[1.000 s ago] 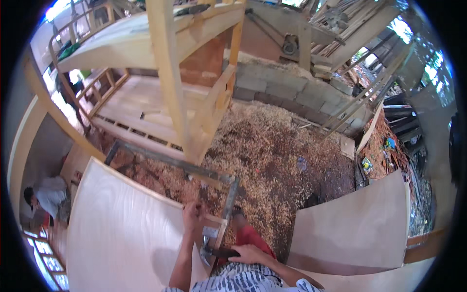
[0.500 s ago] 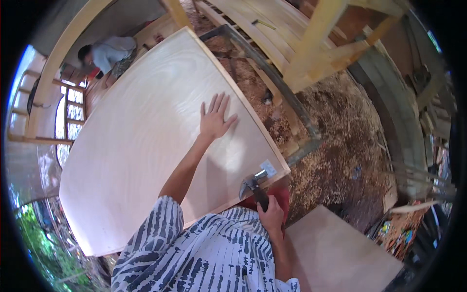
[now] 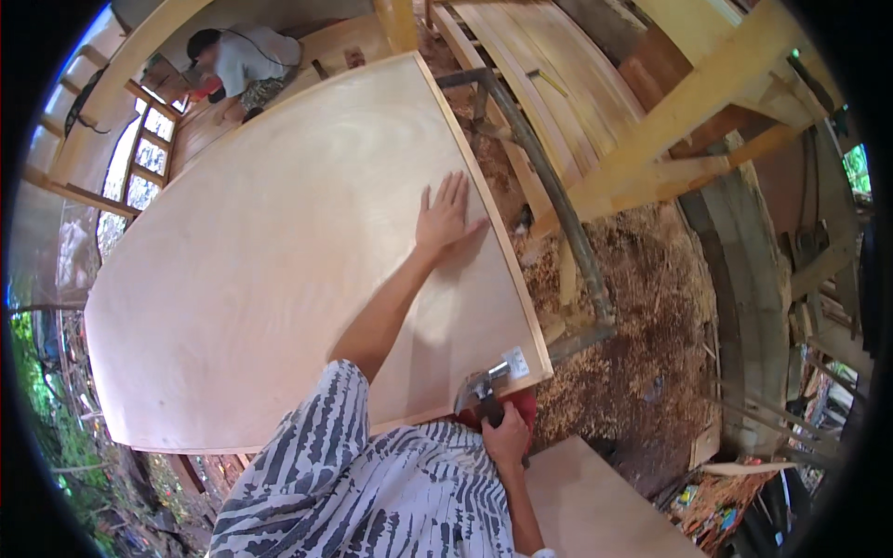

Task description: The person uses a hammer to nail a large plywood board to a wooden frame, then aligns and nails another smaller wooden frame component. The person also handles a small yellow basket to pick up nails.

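Note:
A large pale plywood panel point(image 3: 270, 260), edged with a thin wooden strip point(image 3: 481, 193), lies before me. My left hand point(image 3: 445, 221) rests flat on it, close to the right-hand strip, with fingers stretched out and holding nothing. At the panel's near right corner, my right hand point(image 3: 505, 437) grips the dark handle of a claw hammer point(image 3: 480, 383). The hammer's metal head is over the panel's near edge, beside a small white label point(image 3: 514, 362). Whether the head touches the wood I cannot tell.
A grey metal frame point(image 3: 556, 191) and pale timber beams point(image 3: 688, 121) stand right of the panel. Sawdust covers the ground point(image 3: 642, 307). Another board point(image 3: 595, 507) lies at lower right. A yellow tool point(image 3: 551, 82) rests on planks. Another person point(image 3: 246, 60) crouches at far left.
The view has shifted, with more of the right side showing. My left hand has slid a little toward the panel's right edge strip. The hammer stays near the same corner.

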Tool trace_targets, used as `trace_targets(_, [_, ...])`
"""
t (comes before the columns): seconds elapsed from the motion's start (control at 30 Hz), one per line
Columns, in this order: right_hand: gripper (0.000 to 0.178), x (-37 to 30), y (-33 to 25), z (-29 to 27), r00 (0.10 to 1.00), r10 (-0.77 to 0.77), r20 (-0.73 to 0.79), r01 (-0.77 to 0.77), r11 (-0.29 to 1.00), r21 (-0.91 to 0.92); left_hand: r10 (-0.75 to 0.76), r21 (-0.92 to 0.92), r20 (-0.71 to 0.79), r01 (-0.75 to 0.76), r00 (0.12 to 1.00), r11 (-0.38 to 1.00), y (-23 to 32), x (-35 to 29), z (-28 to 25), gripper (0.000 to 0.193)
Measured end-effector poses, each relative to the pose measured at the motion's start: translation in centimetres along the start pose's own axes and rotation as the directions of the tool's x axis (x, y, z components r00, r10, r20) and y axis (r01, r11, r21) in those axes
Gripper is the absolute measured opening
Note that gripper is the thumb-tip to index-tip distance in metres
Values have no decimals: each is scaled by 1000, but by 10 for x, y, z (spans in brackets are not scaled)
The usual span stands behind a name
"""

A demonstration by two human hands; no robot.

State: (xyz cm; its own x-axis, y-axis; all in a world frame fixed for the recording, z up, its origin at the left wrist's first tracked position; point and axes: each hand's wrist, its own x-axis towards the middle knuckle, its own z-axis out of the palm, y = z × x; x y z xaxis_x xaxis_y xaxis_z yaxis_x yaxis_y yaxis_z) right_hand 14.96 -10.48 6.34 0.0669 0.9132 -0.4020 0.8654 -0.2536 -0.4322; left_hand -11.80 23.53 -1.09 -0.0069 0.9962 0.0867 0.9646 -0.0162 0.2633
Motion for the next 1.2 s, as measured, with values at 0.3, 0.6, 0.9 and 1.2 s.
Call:
trace_targets(0.3, [31,25,7,-9,999,-33,-29,33,999,6,-9,-41,-2,9,1000,999,-1,10,7,97])
trace_targets(0.6, [42,20,24,-67,916,-301,-266,344,929,134,555,-219,-5,-542,832,811,58,-8,26,60])
trace_targets(0.9, [21,164,66,-195,875,419,244,-484,744,460,669,-296,-61,-654,740,696,58,14,44,17])
trace_targets(1.2, [23,225,53,-167,711,225,666,-527,798,294,663,-215,10,-646,748,732,59,24,48,17])
